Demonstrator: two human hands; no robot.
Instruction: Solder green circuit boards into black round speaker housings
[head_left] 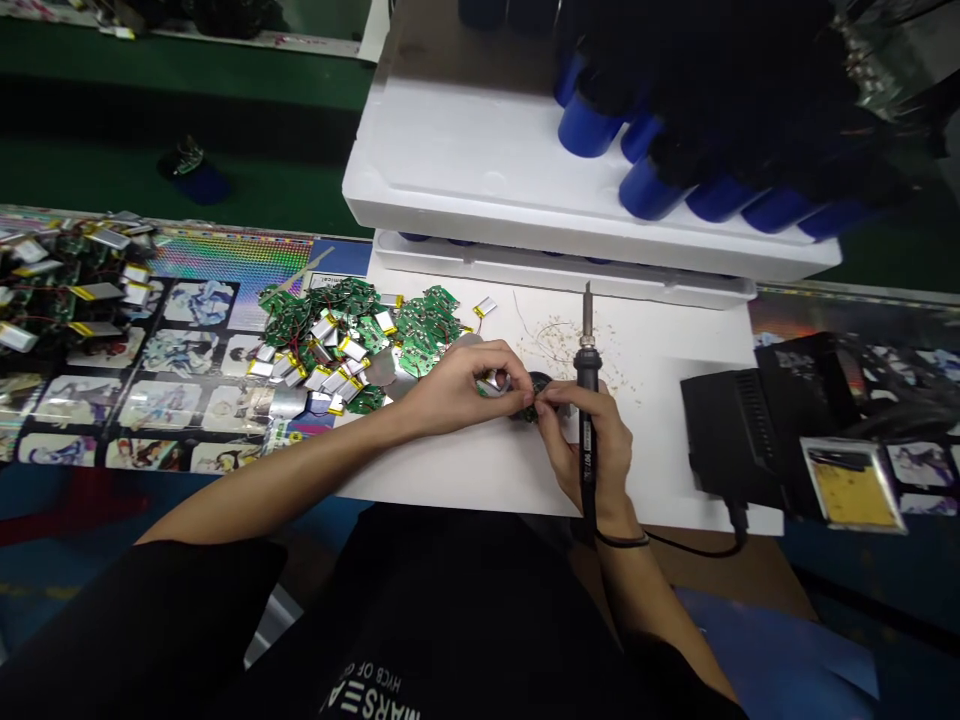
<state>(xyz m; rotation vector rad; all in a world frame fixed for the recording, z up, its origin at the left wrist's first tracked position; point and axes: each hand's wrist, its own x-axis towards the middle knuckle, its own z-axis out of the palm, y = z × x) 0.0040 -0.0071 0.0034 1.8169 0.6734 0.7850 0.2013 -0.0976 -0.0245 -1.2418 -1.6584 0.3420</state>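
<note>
A soldering iron (587, 365) rests in my right hand (600, 435), its tip pointing away from me. The thumb and index finger of that hand also pinch at a small dark round piece (540, 383) with some green on it. My left hand (469, 390) comes in from the other side, thumb and fingertips closed against the same piece; what they grip is too small to make out. Something silvery shows inside the curl of the left fingers. Left of this hand lies a heap of green circuit boards (427, 325) with silver, yellow-taped battery cells (352, 348).
A white foam tray (480, 185) with blue cups (589, 125) stands behind the white work board (660, 335). Solder scraps and thin wire (555, 340) lie beyond my hands. At right sit a black soldering station (727, 430) and a yellow sponge tray (855, 488). More boards (67, 280) pile at far left.
</note>
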